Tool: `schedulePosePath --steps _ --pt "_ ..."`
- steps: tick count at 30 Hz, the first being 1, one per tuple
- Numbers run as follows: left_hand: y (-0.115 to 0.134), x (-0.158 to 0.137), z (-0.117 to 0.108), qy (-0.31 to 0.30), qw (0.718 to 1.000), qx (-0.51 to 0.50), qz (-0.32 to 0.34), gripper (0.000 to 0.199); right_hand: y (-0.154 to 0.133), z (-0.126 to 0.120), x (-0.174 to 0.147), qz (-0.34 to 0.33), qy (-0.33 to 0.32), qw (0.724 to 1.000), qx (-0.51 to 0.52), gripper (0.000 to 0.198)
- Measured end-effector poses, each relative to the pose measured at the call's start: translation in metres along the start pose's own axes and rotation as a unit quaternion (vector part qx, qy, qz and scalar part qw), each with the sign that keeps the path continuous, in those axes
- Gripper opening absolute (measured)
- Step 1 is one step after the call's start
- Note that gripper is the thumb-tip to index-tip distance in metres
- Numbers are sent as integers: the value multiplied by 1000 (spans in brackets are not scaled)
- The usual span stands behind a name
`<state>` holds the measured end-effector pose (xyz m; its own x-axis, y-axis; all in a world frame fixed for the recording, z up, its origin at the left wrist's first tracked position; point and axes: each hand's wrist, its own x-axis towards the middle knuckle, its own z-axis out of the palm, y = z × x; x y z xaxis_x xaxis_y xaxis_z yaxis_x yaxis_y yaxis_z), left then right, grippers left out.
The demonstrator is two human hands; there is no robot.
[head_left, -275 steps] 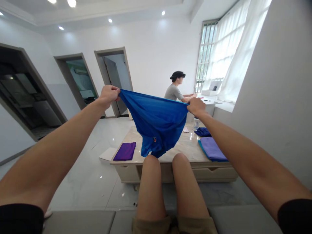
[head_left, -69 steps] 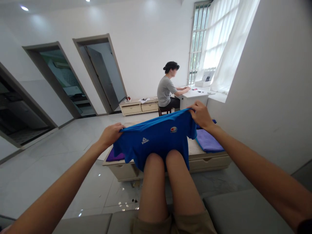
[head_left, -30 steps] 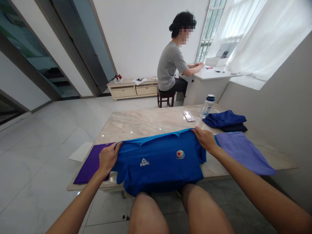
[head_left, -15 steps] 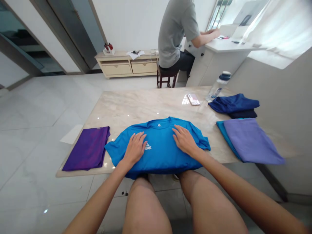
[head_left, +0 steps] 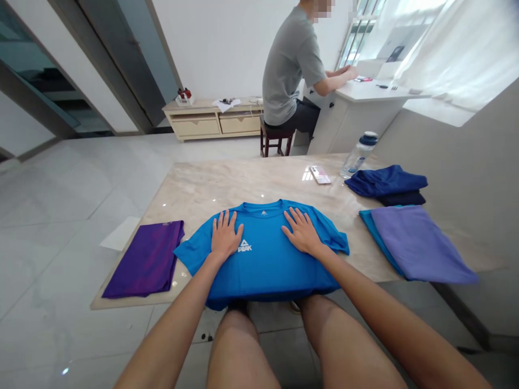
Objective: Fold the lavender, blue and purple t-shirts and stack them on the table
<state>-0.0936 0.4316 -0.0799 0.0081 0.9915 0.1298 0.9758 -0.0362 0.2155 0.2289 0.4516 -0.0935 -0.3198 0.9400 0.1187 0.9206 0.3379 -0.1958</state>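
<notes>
A bright blue T-shirt [head_left: 275, 259] with a white PEAK logo lies spread on the marble-patterned table [head_left: 227, 181], collar at the far side. Its lower part hangs over the near edge above my legs. My left hand [head_left: 225, 233] rests flat on the shirt beside the logo, fingers spread toward the shoulder. On the other side of the collar, my right hand [head_left: 302, 231] presses flat with its fingers apart. Neither hand grips the cloth. To the left lies a folded purple garment [head_left: 146, 259].
At the right sit a folded lavender garment [head_left: 417, 243] over a teal one [head_left: 379, 235], and dark blue clothing [head_left: 387, 181]. A water bottle [head_left: 359, 155] and a phone [head_left: 320, 174] stand farther back. Beyond, a person in grey [head_left: 290, 70] sits on a stool [head_left: 275, 138].
My left hand has shifted up and outward, uncovering the logo, and its fingers have spread. My right hand's fingers have spread too. The shirt looks smoother, and the view has tilted up slightly.
</notes>
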Motion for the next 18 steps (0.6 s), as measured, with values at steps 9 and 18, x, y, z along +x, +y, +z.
schedulePosePath --steps 9,18 --pt "-6 42 -1 -25 1000 -3 -11 75 5 -5 33 -4 -15 1000 10 73" --pt "15 -17 -10 -11 993 3 120 70 82 -48 -24 82 181 978 65 38"
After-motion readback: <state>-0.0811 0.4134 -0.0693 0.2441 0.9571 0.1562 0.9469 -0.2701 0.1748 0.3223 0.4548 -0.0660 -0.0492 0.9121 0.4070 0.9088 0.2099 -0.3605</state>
